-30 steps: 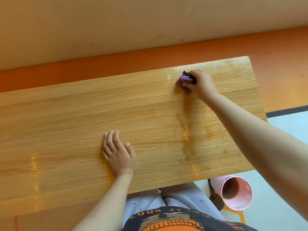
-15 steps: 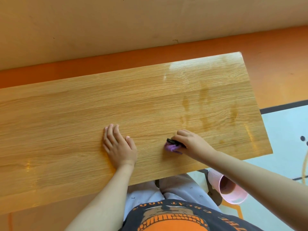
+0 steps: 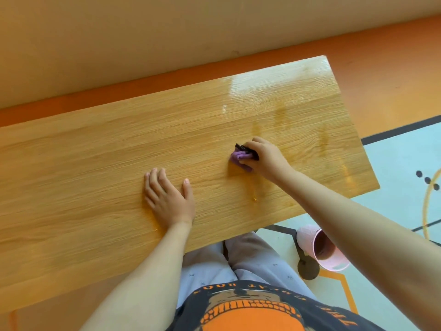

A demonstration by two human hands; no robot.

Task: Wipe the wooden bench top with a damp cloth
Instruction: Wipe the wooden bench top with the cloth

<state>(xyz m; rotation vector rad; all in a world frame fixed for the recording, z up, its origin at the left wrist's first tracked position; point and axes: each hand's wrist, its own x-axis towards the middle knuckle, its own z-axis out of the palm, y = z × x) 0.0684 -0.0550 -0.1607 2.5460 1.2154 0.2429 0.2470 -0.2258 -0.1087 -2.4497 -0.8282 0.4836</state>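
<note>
The wooden tabletop [image 3: 95, 163] carries a flat left hand [image 3: 168, 199], a crumpled purple cloth [image 3: 239, 157] under the right hand [image 3: 265, 158], and wet streaks [image 3: 279, 113].

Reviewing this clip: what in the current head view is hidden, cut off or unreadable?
- Cloth: mostly covered by the right hand; its size is unknowable.
- Bench top: its left end runs off the frame.
- Pink bucket: partly behind the right forearm; contents unclear.
- Bench under the left hand: wet or dry, hidden.
</note>
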